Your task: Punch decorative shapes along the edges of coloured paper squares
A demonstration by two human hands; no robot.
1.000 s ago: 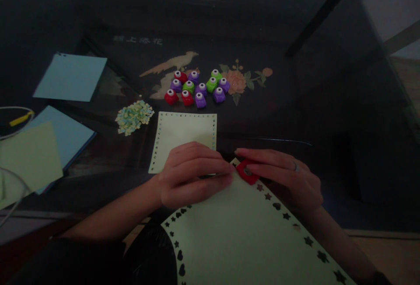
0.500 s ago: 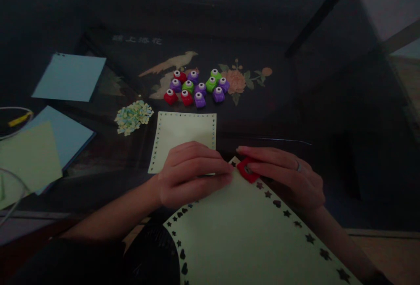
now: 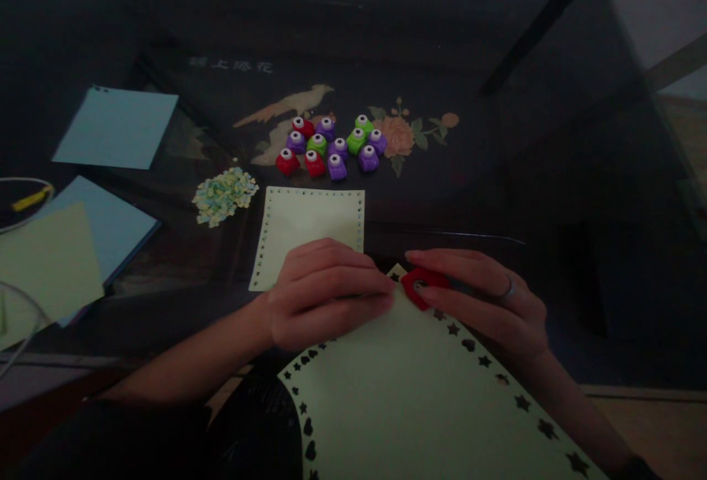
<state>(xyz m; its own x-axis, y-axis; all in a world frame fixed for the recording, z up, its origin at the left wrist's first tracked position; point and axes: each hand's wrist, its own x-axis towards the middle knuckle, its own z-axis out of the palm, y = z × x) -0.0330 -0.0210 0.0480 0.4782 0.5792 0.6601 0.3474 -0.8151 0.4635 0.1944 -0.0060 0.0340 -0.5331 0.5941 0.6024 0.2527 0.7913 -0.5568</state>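
A pale yellow-green sheet of paper [image 3: 409, 392] slants toward me, its borders pierced with star and heart holes. Near its far corner, my left hand [image 3: 331, 292] pinches the paper's edge between thumb and fingers. My right hand [image 3: 489, 296] grips a red craft punch [image 3: 425, 286], which sits on the sheet's right edge just beside that corner. The punch's underside faces up, with its round opening showing. Partly behind my left hand lies a second yellow-green sheet [image 3: 314, 219] with small holes along its borders.
Several red, purple and green craft punches [image 3: 336, 166] stand farther back. Left of them is a heap of tiny paper cut-outs [image 3: 224, 196]. Blue sheets [image 3: 117, 129], another yellow-green sheet [image 3: 52, 274] and a pale cable [image 3: 27, 303] lie at the left of the dark glossy table [image 3: 497, 193].
My right hand and the red punch have shifted very slightly to the right. My left hand keeps its pinch on the paper, nearly unmoved.
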